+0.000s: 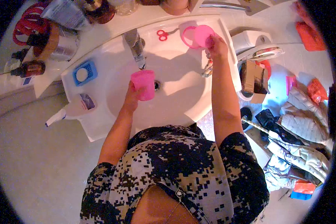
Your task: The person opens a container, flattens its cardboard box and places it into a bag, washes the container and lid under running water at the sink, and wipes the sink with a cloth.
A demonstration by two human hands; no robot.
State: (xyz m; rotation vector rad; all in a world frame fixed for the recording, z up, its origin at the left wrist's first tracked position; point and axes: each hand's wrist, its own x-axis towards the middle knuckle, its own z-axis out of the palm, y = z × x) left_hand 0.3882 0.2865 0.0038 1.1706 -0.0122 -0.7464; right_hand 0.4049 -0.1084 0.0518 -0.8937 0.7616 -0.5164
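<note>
My left hand (131,96) is closed around a pink plastic cup (145,86), held over the basin of the white sink (117,112), just below the faucet (135,48). At the sink's back right corner, my right hand (218,47) pinches the edge of a round pink lid-like disc (203,35). A pink ring (184,37) is partly covered by that disc. Red-handled scissors (162,35) lie on the sink ledge to the left of the ring. Behind the cup, the drain (157,85) is partly hidden.
A blue soap dish (89,69) with white soap and a spray bottle (74,108) sit on the sink's left side. Bottles and a tube (65,14) crowd the shelf behind. To the right are a cardboard box (253,76) and piled clothes (302,127).
</note>
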